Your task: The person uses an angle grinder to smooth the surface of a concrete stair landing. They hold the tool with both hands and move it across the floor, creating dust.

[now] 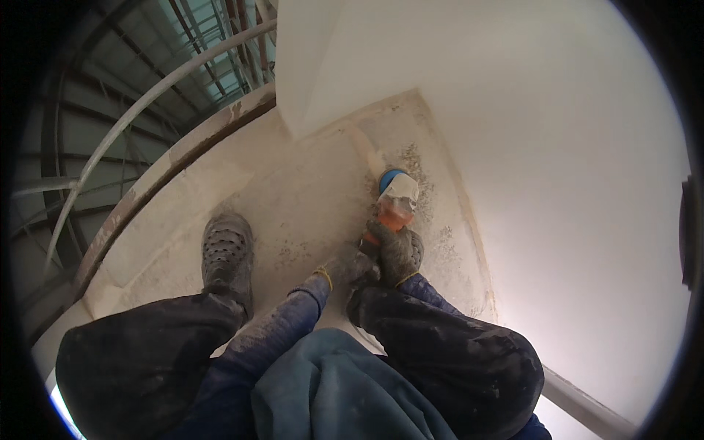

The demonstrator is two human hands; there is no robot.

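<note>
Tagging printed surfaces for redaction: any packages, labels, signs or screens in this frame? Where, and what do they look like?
No packages, signs or screens in view.
Possible label: a whitish, dust-caked patch on the orange power tool, just below its blue disc, near the white wall; too blurred to tell whether it is a label or plaster.
Both gloved hands are on the tool: right hand around its body, left hand beside it.

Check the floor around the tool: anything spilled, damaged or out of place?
Gritty debris is scattered on the dusty floor around the orange tool, thickest along the white wall. The right hand and left hand both grip the tool. Nothing looks broken.
</note>
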